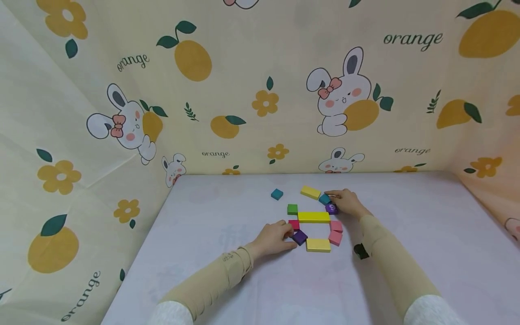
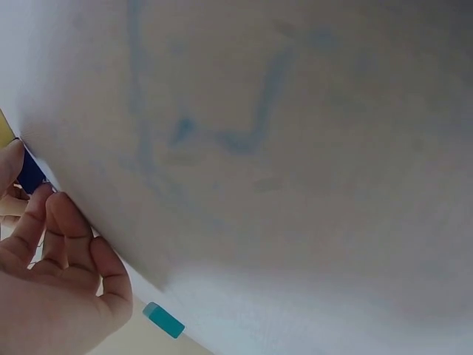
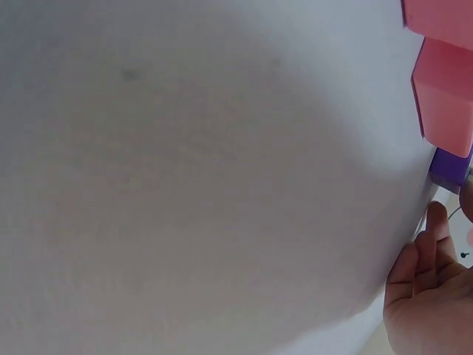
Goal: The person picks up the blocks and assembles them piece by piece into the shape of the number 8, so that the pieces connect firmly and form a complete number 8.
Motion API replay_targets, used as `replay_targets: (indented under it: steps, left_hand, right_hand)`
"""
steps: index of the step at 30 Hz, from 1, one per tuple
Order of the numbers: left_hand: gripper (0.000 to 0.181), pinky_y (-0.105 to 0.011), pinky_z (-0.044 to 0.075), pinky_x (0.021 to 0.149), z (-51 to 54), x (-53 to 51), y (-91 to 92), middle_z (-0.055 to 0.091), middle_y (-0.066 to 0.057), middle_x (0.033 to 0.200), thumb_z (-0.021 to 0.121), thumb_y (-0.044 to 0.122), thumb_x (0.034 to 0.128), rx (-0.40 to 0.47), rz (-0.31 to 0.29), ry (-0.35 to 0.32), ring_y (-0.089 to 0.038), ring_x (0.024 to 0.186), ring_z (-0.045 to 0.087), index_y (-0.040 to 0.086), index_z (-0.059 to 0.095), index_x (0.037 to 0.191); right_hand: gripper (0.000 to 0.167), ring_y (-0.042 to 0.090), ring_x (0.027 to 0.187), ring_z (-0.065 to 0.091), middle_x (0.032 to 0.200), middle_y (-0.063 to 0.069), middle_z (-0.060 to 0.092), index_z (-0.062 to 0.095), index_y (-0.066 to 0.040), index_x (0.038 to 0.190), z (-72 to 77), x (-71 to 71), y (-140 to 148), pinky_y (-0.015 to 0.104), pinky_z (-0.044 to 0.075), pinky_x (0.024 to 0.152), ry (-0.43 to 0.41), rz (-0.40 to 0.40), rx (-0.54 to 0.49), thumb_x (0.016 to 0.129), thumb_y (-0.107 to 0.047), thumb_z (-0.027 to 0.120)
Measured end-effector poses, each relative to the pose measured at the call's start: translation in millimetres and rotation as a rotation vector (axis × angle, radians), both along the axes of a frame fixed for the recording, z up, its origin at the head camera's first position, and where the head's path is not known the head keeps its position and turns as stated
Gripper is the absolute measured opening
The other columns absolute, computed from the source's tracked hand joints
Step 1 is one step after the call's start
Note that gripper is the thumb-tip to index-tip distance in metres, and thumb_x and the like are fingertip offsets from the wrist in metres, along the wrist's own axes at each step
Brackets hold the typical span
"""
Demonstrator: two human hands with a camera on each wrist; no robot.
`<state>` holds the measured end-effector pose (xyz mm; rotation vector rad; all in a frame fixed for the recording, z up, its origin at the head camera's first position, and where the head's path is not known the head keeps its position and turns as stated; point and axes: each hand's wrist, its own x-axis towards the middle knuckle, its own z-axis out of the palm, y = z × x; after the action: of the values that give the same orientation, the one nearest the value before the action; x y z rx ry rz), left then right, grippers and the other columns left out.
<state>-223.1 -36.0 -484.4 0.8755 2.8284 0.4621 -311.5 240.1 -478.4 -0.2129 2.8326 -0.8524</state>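
Note:
In the head view, toy blocks lie in a rough ring on the white table. My left hand (image 1: 273, 239) pinches a dark purple block (image 1: 299, 237) at the ring's near left, beside a red block (image 1: 294, 224). The same purple block (image 2: 31, 174) shows between thumb and finger in the left wrist view. At the far right, the index finger of my right hand (image 1: 346, 202) lies on a teal block (image 1: 324, 199). Its thumb is close to a purple block (image 1: 331, 208) with a pale mark; the right wrist view shows that purple block (image 3: 448, 168) by the thumb.
A long yellow block (image 1: 313, 217) crosses the ring, with a green block (image 1: 292, 209) at its left. Two pink blocks (image 1: 335, 232) and a yellow block (image 1: 318, 245) lie nearer. Farther back are another yellow block (image 1: 310, 192) and a loose teal block (image 1: 277, 194). A printed curtain (image 1: 243, 54) stands behind.

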Motion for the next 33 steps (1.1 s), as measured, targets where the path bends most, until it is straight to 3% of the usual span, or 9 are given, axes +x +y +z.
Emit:
replay_targets:
  steps: [10,17,24,33]
  left_hand:
    - [0.027,-0.019,0.037,0.068,4.0,-0.2,-4.2,0.054,0.007,0.084,0.065,0.041,0.0841,-0.001,0.009,-0.037,-0.006,0.071,0.047,0.017,0.062,0.097]
    - [0.015,-0.014,0.04,0.064,7.5,-3.5,-11.9,0.056,0.006,0.081,0.064,0.03,0.0873,0.103,0.013,-0.02,-0.006,0.07,0.049,0.017,0.063,0.093]
    - [0.011,-0.016,0.041,0.062,14.3,-15.6,-11.7,0.055,0.007,0.08,0.06,0.028,0.0899,0.183,0.112,0.016,-0.006,0.069,0.049,0.018,0.064,0.093]
    - [0.012,-0.022,0.044,0.068,17.5,-48.8,-8.6,0.062,0.001,0.084,0.059,0.021,0.0891,0.322,0.284,0.197,-0.012,0.076,0.056,0.013,0.068,0.09]
  right_hand:
    - [0.038,0.036,0.096,0.043,0.119,0.03,0.05,0.049,-0.013,0.134,-1.0,-0.1,-3.4,0.04,0.037,0.077,-0.035,-0.015,0.016,0.098,-0.02,0.041]
    - [0.038,0.038,0.099,0.043,0.121,0.03,0.05,0.049,-0.014,0.135,-2.6,0.0,-3.0,0.044,0.038,0.08,-0.031,-0.022,0.026,0.098,-0.02,0.041]
    - [0.037,0.034,0.097,0.044,0.121,0.029,0.05,0.05,-0.015,0.134,-3.5,0.8,-2.7,0.038,0.039,0.077,-0.041,-0.026,0.028,0.098,-0.02,0.042]
    - [0.037,0.036,0.097,0.044,0.12,0.029,0.048,0.049,-0.014,0.135,0.8,3.6,-5.7,0.042,0.04,0.079,-0.039,-0.04,0.052,0.099,-0.019,0.041]
